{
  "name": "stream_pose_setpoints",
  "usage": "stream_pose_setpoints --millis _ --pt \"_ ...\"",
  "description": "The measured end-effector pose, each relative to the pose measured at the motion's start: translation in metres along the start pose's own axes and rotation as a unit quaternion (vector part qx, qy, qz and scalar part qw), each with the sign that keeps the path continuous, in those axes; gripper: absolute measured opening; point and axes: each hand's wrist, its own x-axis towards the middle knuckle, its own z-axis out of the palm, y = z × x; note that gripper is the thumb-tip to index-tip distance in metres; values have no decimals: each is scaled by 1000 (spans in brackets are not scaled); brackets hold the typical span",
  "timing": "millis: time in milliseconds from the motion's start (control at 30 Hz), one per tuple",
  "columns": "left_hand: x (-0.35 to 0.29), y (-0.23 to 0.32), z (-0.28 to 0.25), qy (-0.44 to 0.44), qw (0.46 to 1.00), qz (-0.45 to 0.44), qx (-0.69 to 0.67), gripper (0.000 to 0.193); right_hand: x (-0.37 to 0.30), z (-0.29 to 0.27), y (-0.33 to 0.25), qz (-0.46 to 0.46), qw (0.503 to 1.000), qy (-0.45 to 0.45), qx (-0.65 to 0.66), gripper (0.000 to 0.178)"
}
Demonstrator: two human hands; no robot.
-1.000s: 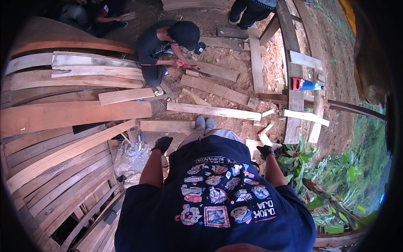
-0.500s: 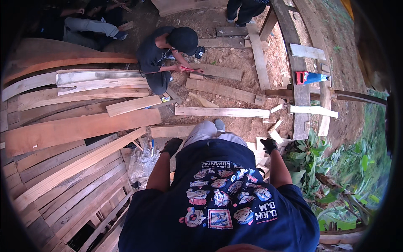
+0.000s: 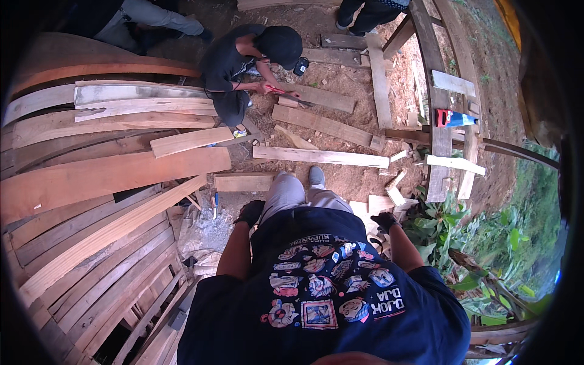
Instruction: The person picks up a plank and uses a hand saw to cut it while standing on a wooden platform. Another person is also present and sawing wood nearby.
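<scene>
Both my hands wear dark gloves and hang beside my hips, holding nothing that I can see. My left hand is loosely open next to my left thigh, right of a blue-handled tool on the ground. On the other side my right hand is also open, with its fingers partly spread, near several wood offcuts. In front of my feet lies a long pale board, which neither hand touches. A shorter plank rests by my left foot.
Ahead, a crouching person works a red-handled saw against wood. Stacked boards fill the left. A blue-bladed handsaw lies across timber beams at right, beyond leafy plants. Other people's legs show at the back.
I have stepped forward, and one foot now shows ahead of the other. My hands have swung slightly, the right one inward. The crouching person stays at the saw.
</scene>
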Motion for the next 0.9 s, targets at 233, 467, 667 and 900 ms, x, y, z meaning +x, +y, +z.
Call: stream_pose_setpoints --millis 233,467,667,900 --pt "-34 -105 47 -37 998 -49 -27 49 -38 0 -87 -19 982 74 171 50" --pt "-32 -158 34 31 963 -149 -224 56 -48 8 -130 -66 984 60 156 53" --pt "-10 -80 1 48 875 -198 -439 45 12 23 -69 -2 999 40 0 58" --pt "3 -46 -15 97 988 78 -90 39 7 47 -41 -18 981 66 183 52"
